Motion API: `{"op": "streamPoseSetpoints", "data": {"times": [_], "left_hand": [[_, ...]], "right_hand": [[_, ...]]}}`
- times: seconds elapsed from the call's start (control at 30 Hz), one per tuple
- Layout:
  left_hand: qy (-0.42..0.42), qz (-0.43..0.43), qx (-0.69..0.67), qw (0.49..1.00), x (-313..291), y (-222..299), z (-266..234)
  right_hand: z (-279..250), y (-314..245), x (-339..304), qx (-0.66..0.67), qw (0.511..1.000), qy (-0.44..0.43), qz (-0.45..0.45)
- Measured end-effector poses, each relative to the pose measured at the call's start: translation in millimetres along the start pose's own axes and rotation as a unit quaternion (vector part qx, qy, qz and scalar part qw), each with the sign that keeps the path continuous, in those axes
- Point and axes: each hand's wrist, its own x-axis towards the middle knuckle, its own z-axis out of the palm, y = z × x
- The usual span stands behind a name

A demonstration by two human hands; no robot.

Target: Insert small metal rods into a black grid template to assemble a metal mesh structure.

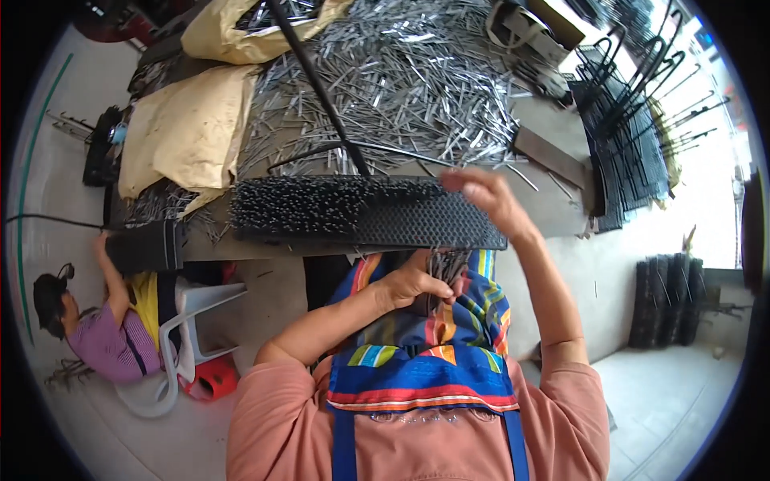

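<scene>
1. Reference: all clock positions are taken from the middle of the perforated black panel (pixel 433 223), which lies lengthwise at the near edge of the worktable (pixel 547 199).
2. Panel condition: thin upright pins (pixel 297 207) crowd the 9 o'clock half; open honeycomb holes show across most of the 3 o'clock half.
3. Left hand (pixel 413 283): located at 5 o'clock, just below the panel's near edge. Fingers are closed around a bundle of thin metal strips (pixel 447 263), whose ends project upward.
4. Right hand (pixel 493 202): located at 3 o'clock, over the far corner of the panel. Fingers are bent, with the tips near the far edge; whether they grip a strip cannot be told.
5. Loose stock: a heap of metal strips (pixel 393 88) spreads over the table at 12 o'clock.
6. Surrounding items: a tan sack (pixel 188 132) lies at 10 o'clock; black wire racks (pixel 626 120) with hooked rods stand at 2 o'clock.
7. Adjacent station: a seated co-worker (pixel 120 337) is at 8 o'clock, one hand at a dark block (pixel 144 245).
</scene>
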Motion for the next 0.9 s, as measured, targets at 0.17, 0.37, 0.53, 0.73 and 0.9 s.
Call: {"op": "streamPoseSetpoints", "data": {"times": [0.17, 0.37, 0.53, 0.73, 0.9], "left_hand": [[0.008, -0.089, 0.058, 0.994, -23, -20, -10], [0.195, -0.002, 0.03, 0.98, -5, -9, -4], [0.217, 0.026, 0.054, 0.974, 25, -18, -11], [0.23, 0.01, 0.032, 0.973, 38, -13, -6], [0.231, -0.044, 0.055, 0.97, 47, -10, -4]], "right_hand": [[74, 37, -64, 0.153, 0.979, -0.135, -0.027], [66, 65, -76, 0.374, 0.905, 0.126, 0.16], [68, 68, -78, 0.242, 0.928, 0.191, 0.209], [58, 72, -79, 0.279, 0.914, 0.195, 0.222], [50, 85, -81, 0.304, 0.905, 0.193, 0.226]]}}
